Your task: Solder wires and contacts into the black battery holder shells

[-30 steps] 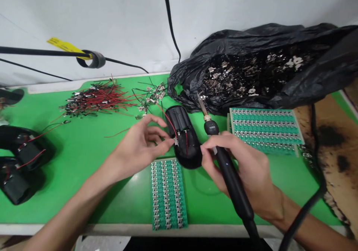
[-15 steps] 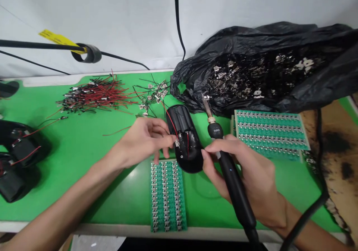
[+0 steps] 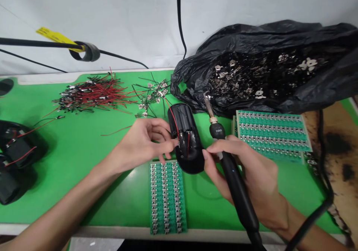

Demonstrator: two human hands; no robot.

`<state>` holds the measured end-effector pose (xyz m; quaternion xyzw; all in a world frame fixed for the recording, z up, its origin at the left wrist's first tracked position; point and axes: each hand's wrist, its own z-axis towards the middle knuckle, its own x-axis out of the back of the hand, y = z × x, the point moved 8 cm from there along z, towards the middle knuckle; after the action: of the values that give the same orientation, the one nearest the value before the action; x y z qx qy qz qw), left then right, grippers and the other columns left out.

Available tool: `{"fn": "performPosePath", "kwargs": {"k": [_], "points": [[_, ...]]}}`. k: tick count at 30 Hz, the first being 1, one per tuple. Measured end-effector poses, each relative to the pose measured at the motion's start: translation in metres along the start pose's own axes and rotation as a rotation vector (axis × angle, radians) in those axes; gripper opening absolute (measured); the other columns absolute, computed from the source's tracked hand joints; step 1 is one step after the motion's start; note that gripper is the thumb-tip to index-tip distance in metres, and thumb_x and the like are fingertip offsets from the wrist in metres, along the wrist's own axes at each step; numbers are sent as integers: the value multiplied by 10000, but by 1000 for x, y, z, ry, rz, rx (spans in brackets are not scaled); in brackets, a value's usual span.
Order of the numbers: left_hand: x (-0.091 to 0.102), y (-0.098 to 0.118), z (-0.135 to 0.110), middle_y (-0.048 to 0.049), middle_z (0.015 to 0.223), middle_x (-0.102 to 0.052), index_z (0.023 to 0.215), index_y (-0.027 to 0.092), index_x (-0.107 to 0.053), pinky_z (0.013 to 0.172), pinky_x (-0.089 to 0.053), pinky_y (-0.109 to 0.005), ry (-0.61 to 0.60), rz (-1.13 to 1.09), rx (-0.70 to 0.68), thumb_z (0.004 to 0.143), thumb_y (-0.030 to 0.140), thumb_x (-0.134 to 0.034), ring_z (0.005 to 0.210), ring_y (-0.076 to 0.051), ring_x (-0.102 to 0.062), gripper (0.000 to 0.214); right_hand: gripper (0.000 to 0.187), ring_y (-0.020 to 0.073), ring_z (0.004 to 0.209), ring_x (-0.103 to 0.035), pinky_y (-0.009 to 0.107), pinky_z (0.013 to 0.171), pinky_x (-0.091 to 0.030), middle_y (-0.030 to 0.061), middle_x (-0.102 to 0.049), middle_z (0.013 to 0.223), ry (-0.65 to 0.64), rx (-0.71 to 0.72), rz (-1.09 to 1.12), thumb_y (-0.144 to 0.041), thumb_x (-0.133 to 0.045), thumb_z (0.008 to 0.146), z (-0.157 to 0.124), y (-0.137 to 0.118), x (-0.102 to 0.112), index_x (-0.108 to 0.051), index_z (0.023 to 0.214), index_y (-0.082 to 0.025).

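My left hand point(image 3: 152, 141) is closed at the left edge of a black plastic housing point(image 3: 192, 165), thumb and fingers at a small part in its side. Red wires point(image 3: 188, 143) run across the inside of that housing. My right hand point(image 3: 244, 165) is wrapped round a black soldering iron point(image 3: 236, 185), its metal tip pointing up and away. Its thumb and fingertips are beside the housing's right edge. Just below the housing lies a green circuit board panel point(image 3: 167, 198) with rows of metal parts.
A black plastic bag point(image 3: 201, 64) of small metal pieces is at the back right. Near it lie stacked green board panels point(image 3: 274, 128). Red and black wires point(image 3: 92, 92) are heaped at the back left; more black housings point(image 3: 19, 146) sit at the left edge. The iron's cable point(image 3: 310, 215) crosses the lower right.
The view has shifted slightly. The small part at my left thumb now sits deeper against the housing's side and shows less. My right hand still holds the soldering iron in much the same pose.
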<state>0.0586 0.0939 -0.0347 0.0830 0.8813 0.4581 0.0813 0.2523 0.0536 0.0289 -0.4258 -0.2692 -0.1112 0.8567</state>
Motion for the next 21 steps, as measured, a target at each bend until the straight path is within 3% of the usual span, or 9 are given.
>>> {"fn": "performPosePath", "kwargs": {"k": [10,21], "points": [[-2,-3,2,6,547,-684,717,191,-578,424,-597,-246,1,30,2,575,241,-963,432,-156,-659,413,272,71,719,-603,207,669,-561,-45,-581,869,-2,-2,12,-3,-728,982,1,-1,-4,-628,1162,-181],[0,0,-2,12,594,-681,754,202,-579,480,-617,-263,-31,38,-53,643,290,-985,485,-154,-676,430,312,104,731,-639,238,665,-575,-30,-637,880,-1,15,-2,3,-714,975,2,-1,-5,-612,1178,-211]]}}
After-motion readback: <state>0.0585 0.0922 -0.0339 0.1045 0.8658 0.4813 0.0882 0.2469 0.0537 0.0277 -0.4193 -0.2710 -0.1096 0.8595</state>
